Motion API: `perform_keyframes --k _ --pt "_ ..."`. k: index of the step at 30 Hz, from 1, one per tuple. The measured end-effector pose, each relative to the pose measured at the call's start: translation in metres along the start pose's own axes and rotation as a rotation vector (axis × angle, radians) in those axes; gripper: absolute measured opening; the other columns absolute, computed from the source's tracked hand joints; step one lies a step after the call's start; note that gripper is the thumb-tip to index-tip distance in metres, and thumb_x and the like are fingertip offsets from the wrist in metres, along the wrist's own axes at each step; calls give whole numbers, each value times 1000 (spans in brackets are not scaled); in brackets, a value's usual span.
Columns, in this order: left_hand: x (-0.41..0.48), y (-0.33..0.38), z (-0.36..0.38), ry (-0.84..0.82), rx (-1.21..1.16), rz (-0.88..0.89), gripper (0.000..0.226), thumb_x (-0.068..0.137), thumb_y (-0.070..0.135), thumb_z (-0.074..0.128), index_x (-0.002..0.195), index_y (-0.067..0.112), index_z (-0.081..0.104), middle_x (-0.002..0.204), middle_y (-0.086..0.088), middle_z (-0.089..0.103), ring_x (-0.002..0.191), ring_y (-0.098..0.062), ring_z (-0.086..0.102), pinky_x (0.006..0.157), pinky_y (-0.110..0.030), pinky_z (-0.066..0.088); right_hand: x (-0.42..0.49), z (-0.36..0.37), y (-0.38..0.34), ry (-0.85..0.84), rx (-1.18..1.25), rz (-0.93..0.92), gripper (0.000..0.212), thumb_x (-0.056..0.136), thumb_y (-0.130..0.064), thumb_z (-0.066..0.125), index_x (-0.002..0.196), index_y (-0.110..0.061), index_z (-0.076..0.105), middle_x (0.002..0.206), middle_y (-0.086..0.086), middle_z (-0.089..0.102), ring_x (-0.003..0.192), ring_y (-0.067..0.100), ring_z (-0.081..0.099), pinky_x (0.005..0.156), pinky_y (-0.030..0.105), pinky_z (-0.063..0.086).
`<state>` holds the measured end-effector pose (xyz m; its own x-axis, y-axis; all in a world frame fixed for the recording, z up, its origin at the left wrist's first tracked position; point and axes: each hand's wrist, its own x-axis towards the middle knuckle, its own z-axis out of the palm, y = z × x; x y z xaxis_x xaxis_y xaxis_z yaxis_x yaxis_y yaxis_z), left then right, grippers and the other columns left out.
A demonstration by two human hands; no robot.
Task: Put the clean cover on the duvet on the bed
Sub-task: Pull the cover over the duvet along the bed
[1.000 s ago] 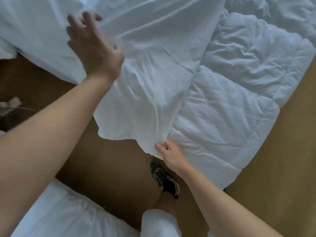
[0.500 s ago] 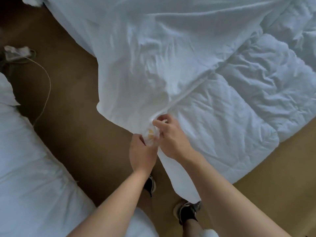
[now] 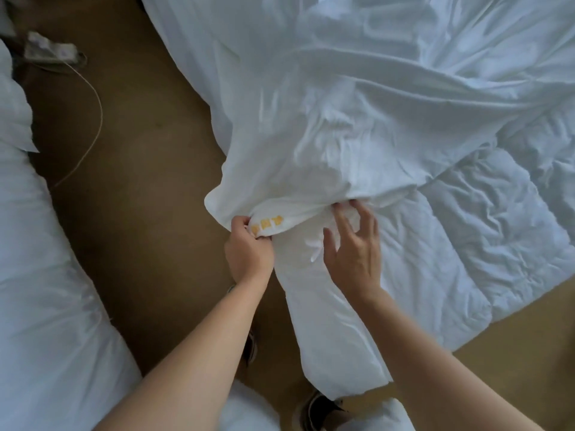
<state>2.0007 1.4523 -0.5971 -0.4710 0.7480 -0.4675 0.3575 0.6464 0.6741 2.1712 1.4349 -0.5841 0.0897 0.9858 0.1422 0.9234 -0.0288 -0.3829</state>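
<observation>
A smooth white duvet cover lies spread over the bed and hangs over its near edge. Its corner carries yellow printed marks. My left hand grips that corner, fingers curled round the fabric. The quilted white duvet lies partly under the cover, its near corner hanging down toward the floor. My right hand is spread over the duvet corner, its fingertips at the hem of the cover, holding nothing. A small white tie shows on the duvet beside my right thumb.
Brown carpet runs between this bed and a second white bed at the left. A power strip with a thin cord lies on the floor at the upper left. My shoes stand below the hanging duvet corner.
My left hand came down from the cover's top and took hold of its marked corner. My right hand let go of that corner and opened over the duvet.
</observation>
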Motion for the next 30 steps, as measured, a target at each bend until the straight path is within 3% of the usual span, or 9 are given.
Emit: perform_keyframes --k 4,6,8,12,16,19,21,27,30 --pt "7 -13 -16 -29 137 128 10 88 13 65 96 16 59 77 6 63 70 -20 62 51 -28 44 30 12 6 -53 481 721 35 84 -30 74 116 -33 59 108 0 65 81 3 63 70 11 47" --pt "4 -17 -16 -36 206 186 17 87 22 72 97 14 60 78 2 67 71 -24 65 54 -35 53 47 22 8 -40 839 1097 25 77 -10 66 92 -22 51 92 9 66 56 13 63 60 27 54" --pt "-2 -17 -13 -41 249 238 29 84 32 77 94 14 58 77 2 68 69 -25 67 53 -39 55 63 26 7 36 916 1183 27 68 -9 61 81 -21 40 84 7 58 59 20 55 61 38 56" --pt "-11 -6 -3 -24 242 235 63 73 73 59 96 14 58 78 1 68 67 -25 66 55 -38 55 82 13 0 130 889 827 34 65 -17 63 74 -27 32 67 -18 38 61 9 36 62 36 43" --pt "-10 18 5 125 366 309 79 83 76 54 135 18 44 121 -4 57 105 -25 59 90 -46 51 128 -15 -4 -78 647 287 29 71 -16 63 57 -24 39 50 -15 39 54 5 36 54 18 29" --pt "-5 49 19 178 390 467 76 88 66 62 142 17 40 129 -8 52 112 -28 54 94 -47 46 175 -24 -14 -367 473 -128 12 84 -30 71 80 -20 77 75 -9 72 78 15 64 74 28 47" --pt "5 67 32 98 383 422 65 91 57 63 137 16 44 125 -9 55 110 -31 56 92 -48 48 197 -19 -19 -551 263 -335 18 92 -23 65 100 -18 79 94 3 77 92 27 66 81 30 46" --pt "52 80 35 42 151 242 12 101 31 55 102 21 48 80 8 57 72 -15 60 62 -31 43 219 9 -9 -513 92 -325 28 88 -25 60 116 -21 59 116 1 70 116 32 60 97 40 44" --pt "67 80 26 46 211 279 6 99 20 53 97 22 48 75 13 54 65 -3 52 52 -22 34 208 27 -9 -498 8 -273 51 78 -34 76 115 -14 47 103 13 71 104 39 63 85 42 45"
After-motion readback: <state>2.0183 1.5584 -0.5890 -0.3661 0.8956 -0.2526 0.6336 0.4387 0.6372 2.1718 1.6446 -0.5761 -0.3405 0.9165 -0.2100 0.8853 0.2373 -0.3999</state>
